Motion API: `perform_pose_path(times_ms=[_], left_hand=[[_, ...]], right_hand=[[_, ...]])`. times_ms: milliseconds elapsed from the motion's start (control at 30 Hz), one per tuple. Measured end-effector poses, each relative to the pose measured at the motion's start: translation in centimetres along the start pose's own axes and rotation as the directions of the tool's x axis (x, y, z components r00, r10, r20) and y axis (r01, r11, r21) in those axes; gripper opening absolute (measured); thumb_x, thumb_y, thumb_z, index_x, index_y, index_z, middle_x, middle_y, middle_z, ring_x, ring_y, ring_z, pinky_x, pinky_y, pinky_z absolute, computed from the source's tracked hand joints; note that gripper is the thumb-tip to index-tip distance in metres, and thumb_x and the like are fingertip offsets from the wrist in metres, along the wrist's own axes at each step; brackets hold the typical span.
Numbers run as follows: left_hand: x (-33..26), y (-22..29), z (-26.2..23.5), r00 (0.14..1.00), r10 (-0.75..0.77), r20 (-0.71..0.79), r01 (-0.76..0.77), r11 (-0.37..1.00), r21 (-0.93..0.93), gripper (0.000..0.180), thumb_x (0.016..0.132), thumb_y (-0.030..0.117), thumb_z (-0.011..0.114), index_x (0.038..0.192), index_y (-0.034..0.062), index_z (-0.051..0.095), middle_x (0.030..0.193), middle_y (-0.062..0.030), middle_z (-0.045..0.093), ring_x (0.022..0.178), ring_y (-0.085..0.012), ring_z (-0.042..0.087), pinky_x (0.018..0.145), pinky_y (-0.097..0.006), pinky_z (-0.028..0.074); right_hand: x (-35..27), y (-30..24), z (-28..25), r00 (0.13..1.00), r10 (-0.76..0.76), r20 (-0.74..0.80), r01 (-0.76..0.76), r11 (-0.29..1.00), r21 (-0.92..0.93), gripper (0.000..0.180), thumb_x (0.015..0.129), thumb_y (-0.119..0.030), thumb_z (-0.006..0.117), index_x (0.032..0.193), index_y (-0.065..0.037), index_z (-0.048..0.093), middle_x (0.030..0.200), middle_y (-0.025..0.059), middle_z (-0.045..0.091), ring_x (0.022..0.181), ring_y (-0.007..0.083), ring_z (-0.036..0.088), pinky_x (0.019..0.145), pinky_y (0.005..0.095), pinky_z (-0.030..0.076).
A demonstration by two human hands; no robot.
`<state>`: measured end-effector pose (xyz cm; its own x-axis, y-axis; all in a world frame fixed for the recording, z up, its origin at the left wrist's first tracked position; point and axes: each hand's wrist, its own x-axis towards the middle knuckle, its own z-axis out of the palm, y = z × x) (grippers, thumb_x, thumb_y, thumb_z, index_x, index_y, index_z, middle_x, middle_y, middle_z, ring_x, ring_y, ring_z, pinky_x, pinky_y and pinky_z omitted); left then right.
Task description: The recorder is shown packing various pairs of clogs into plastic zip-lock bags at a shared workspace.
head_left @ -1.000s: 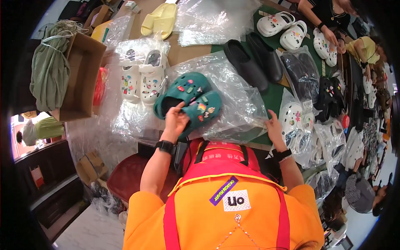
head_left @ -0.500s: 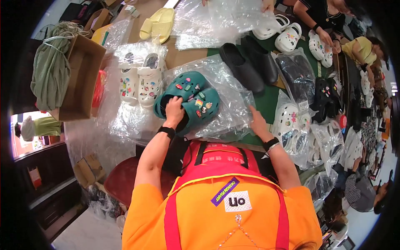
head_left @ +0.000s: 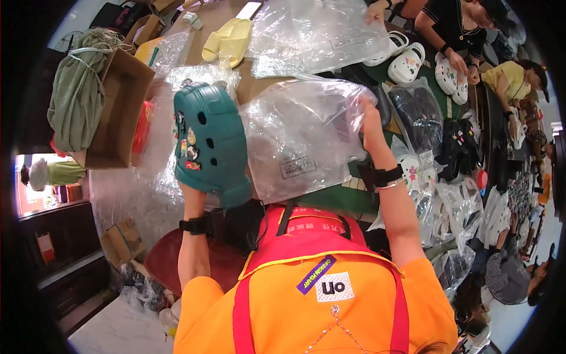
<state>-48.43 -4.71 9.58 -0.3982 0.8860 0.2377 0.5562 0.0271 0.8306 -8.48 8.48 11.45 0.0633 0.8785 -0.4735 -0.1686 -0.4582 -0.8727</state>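
My left hand [head_left: 193, 196] grips the dark green clogs [head_left: 221, 156] from below, raised on edge so that a side with holes and colourful charms shows. How the second shoe of the pair sits in the grip is hidden. My right hand [head_left: 371, 123] has hold of the right edge of a clear plastic bag [head_left: 303, 141]. That bag is spread in front of me, to the right of the clogs and apart from them. Its far right part covers much of a pair of black clogs [head_left: 383, 97].
Yellow slippers [head_left: 227, 42] lie at the far side. An open cardboard box [head_left: 121, 109] stands left, green-grey cloth over its edge. White clogs [head_left: 407, 63] and bagged shoes [head_left: 415, 109] line the right. A co-worker's hand [head_left: 375, 12] holds another clear bag [head_left: 318, 35].
My left hand has lifted the green clogs off the plastic, moved them left and turned them on edge. My right hand has raised the bag's edge. The far clear bag has spread nearer.
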Motion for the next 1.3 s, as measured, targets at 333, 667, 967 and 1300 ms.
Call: perform_pose_path(times_ms=[333, 667, 967, 1300], left_hand=[[0.2, 1.0, -3.1, 0.972, 0.022, 0.236, -0.032, 0.999, 0.038, 0.05, 0.084, 0.021, 0.053, 0.128, 0.004, 0.037, 0.12, -0.0086, 0.05, 0.105, -0.0229, 0.051, 0.088, -0.034, 0.042], [-2.7, 2.4, -7.9, 0.912, -0.28, 0.3, 0.379, 0.857, -0.349, 0.05, 0.085, 0.022, 0.053, 0.129, 0.0049, 0.035, 0.122, -0.0084, 0.049, 0.107, -0.0228, 0.05, 0.09, -0.034, 0.042], [-4.1, 3.6, -10.6, 0.805, -0.382, 0.453, 0.592, 0.485, -0.644, 0.051, 0.086, 0.023, 0.052, 0.131, 0.0057, 0.034, 0.124, -0.0082, 0.047, 0.108, -0.0227, 0.05, 0.091, -0.035, 0.041], [-1.6, 9.3, -4.2, 0.66, -0.183, 0.729, 0.74, -0.01, -0.672, 0.052, 0.087, 0.024, 0.052, 0.132, 0.0066, 0.032, 0.125, -0.008, 0.046, 0.109, -0.0226, 0.049, 0.092, -0.036, 0.041]], right_hand=[[-3.4, -3.3, 7.0, 0.541, -0.333, 0.773, 0.825, 0.39, -0.409, 0.028, 0.073, -0.005, 0.056, 0.101, -0.008, 0.059, 0.097, 0.0127, 0.055, 0.087, 0.029, 0.057, 0.074, 0.0354, 0.046], [1.4, -10.9, 15.9, 0.735, -0.363, 0.573, 0.668, 0.239, -0.705, 0.045, 0.072, -0.043, 0.054, 0.093, -0.005, 0.064, 0.085, 0.0154, 0.064, 0.079, 0.0297, 0.061, 0.069, 0.0362, 0.047], [0.3, -12.9, 22.1, 0.647, -0.322, 0.691, 0.625, -0.295, -0.723, 0.043, 0.081, -0.046, 0.047, 0.089, -0.008, 0.064, 0.083, 0.0186, 0.063, 0.081, 0.0349, 0.061, 0.072, 0.0437, 0.047], [0.2, -13.0, 19.4, 0.591, -0.228, 0.774, 0.776, -0.103, -0.622, 0.021, 0.074, -0.02, 0.057, 0.09, -0.008, 0.062, 0.087, 0.0172, 0.063, 0.085, 0.0347, 0.06, 0.073, 0.0419, 0.047]])
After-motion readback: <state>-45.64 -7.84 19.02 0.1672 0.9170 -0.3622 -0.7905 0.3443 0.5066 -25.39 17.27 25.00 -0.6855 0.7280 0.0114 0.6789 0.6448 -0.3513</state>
